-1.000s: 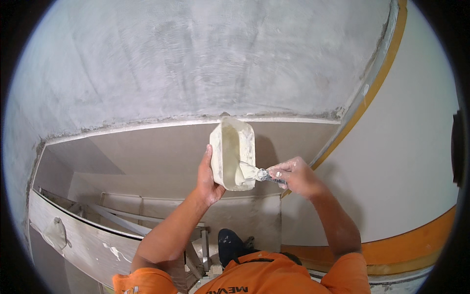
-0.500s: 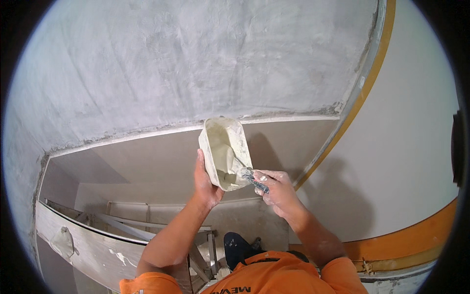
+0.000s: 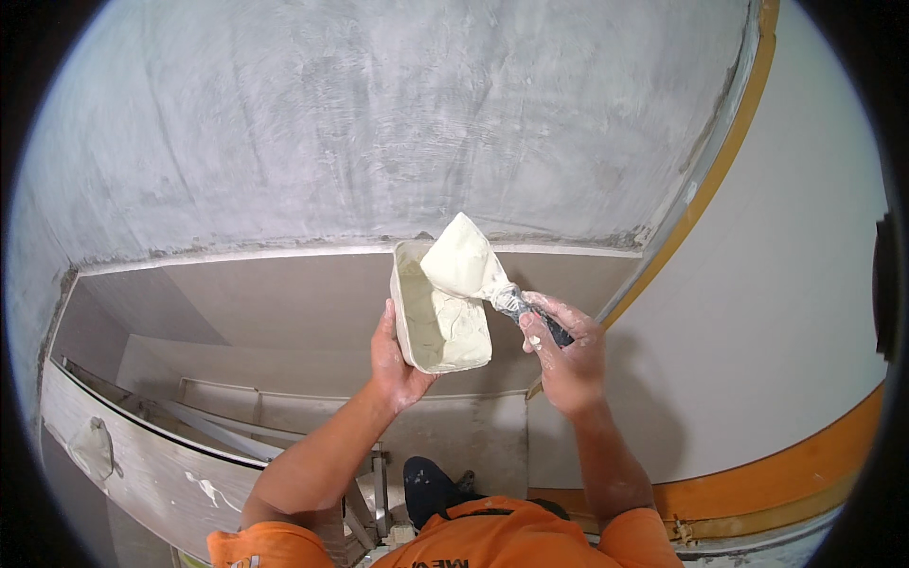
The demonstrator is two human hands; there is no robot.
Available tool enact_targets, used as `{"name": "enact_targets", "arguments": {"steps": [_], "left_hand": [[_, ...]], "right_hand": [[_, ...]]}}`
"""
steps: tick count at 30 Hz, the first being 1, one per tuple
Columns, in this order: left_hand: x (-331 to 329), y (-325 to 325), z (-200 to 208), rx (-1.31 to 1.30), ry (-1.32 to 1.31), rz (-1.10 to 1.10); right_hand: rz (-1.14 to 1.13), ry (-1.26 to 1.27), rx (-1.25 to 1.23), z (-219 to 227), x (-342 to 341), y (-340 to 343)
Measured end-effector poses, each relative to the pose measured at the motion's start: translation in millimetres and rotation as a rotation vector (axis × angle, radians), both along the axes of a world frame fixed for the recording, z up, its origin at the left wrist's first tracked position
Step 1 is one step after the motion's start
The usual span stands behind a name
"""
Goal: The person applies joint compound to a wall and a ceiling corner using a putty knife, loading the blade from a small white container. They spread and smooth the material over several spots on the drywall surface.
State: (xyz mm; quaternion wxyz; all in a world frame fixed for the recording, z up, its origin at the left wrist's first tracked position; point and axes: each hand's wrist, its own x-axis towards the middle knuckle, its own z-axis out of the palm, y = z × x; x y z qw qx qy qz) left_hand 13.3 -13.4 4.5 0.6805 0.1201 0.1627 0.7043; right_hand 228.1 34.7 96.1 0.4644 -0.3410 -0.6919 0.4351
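Observation:
My left hand (image 3: 396,358) grips a whitish rectangular tub (image 3: 437,308) from its left side, holding it tilted up in front of the grey wall. Pale putty lies inside the tub. My right hand (image 3: 561,350) holds the dark handle of a putty knife (image 3: 473,267). The knife's blade is loaded with a thick lump of pale putty and sits lifted above the tub's far right corner. Smears of putty cover my right fingers.
A rough grey plastered wall (image 3: 379,123) fills the upper view. Below it runs a beige ledge or panel (image 3: 256,303). A smooth pale wall with an orange stripe (image 3: 786,473) stands at the right. A spattered plank (image 3: 133,464) and metal frame (image 3: 369,492) lie at lower left, with a dark shoe (image 3: 428,488) below.
The knife blade has come up out of the tub carrying a lump of putty. Both hands and the tub have shifted slightly right and lower in view.

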Motion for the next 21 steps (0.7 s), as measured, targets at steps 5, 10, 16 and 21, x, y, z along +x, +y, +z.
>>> {"name": "enact_targets", "arguments": {"steps": [5, 10, 16, 21], "left_hand": [[-1, -1, 2, 0.015, 0.006, -0.014], [0, -5, 4, 0.001, 0.011, -0.014], [3, -7, 6, -0.006, -0.011, -0.013], [-1, -6, 2, -0.027, -0.006, -0.024]], "right_hand": [[-0.075, -0.093, 0.127, 11, -4, -6], [-0.061, -0.134, 0.247, 16, -9, -10], [-0.080, -0.254, 0.323, 11, -3, -9], [0.009, -0.343, 0.603, 5, 16, 0]]}}
